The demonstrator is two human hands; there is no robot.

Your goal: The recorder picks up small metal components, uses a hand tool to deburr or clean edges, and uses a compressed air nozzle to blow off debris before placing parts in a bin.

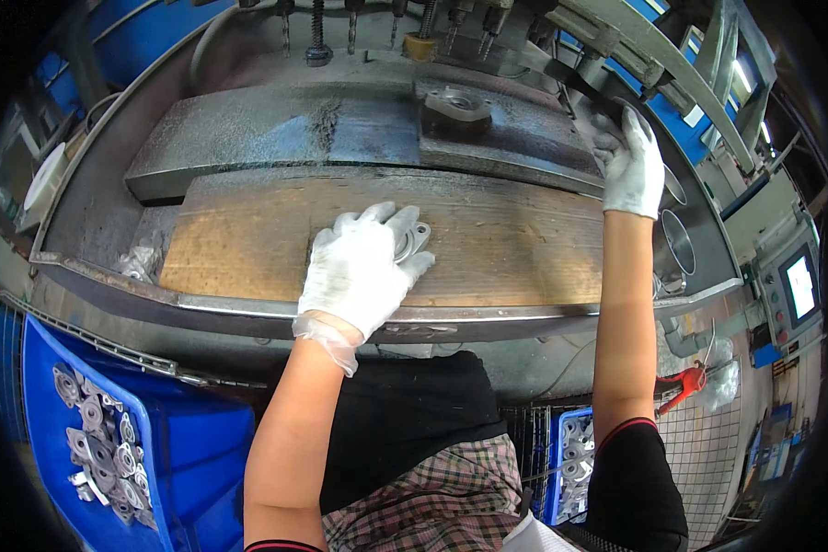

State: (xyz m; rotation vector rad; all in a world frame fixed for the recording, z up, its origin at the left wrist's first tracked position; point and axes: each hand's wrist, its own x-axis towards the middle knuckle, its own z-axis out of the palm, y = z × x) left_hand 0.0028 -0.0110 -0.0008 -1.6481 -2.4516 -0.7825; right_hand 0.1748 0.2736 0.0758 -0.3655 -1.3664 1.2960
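White-gloved left hand [363,267]: lies palm down, fingers spread, over a small metal flange part [412,241] on the wooden board [515,248]; it presses and covers rather than closes round it.
Metal flange part: flat on the board just under the fingertips, only its right edge showing.
Advice for the grip: judging by the flat lie, curl the fingertips under the exposed rim before lifting, and keep the part level.
Right hand [633,170]: raised well apart from the left, gloved, resting on the machine lever [584,87] at upper right; whether it clasps the lever cannot be told.
Fixture [457,106]: one, on the grey steel bed [276,129], with one similar part seated on it.
Drill spindles [317,32]: several in a row above; exact count unclear.
Blue crates: two, one at lower left [193,451] holding many like parts, one at lower right [570,460], partly hidden.
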